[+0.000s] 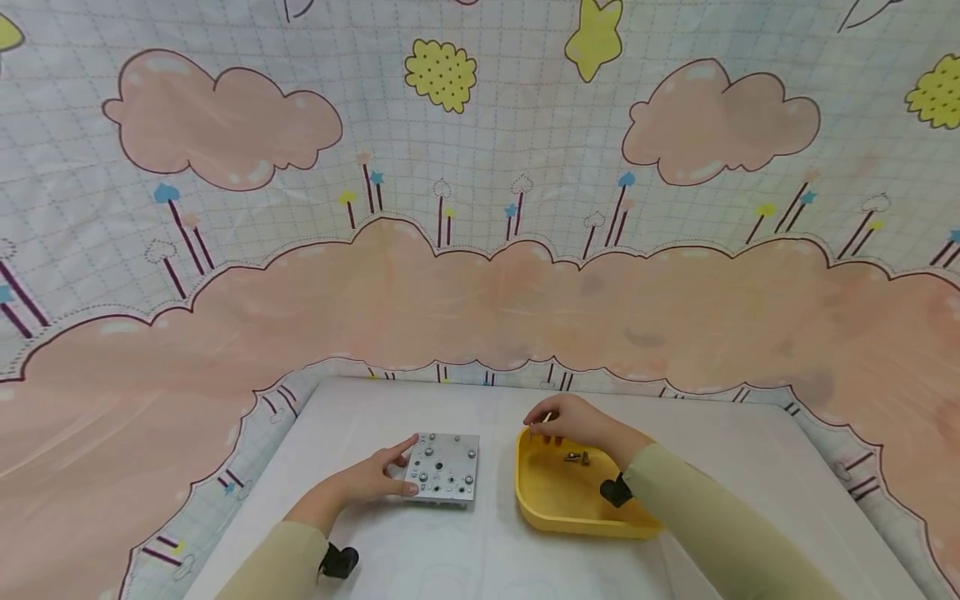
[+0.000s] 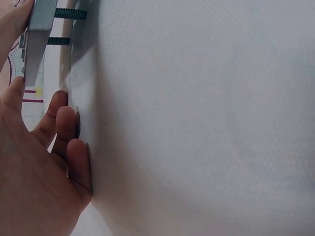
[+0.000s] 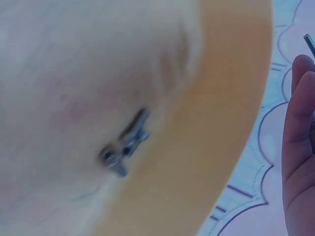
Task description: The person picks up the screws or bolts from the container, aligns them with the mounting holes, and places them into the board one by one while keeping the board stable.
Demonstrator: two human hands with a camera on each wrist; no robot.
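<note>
A square silver metal plate [image 1: 450, 468] with several bolt heads and holes on its top lies left of the middle of the table. My left hand [image 1: 369, 478] grips its left side, thumb and index finger at two corners. In the left wrist view, threaded bolts [image 2: 71, 14] stick out from the plate's underside, and the other fingers [image 2: 78, 160] rest near the tabletop. Over the far left rim of a yellow tray [image 1: 577, 526], my right hand [image 1: 576, 421] pinches a small screw [image 3: 309, 42], its threaded end showing past the fingertips in the right wrist view.
Several small dark screws [image 1: 576, 458] lie together on the tray floor. The white table [image 1: 495, 550] ends at a patterned curtain [image 1: 480, 308] that hangs behind and along both sides. Each wrist carries a black camera mount [image 1: 339, 561].
</note>
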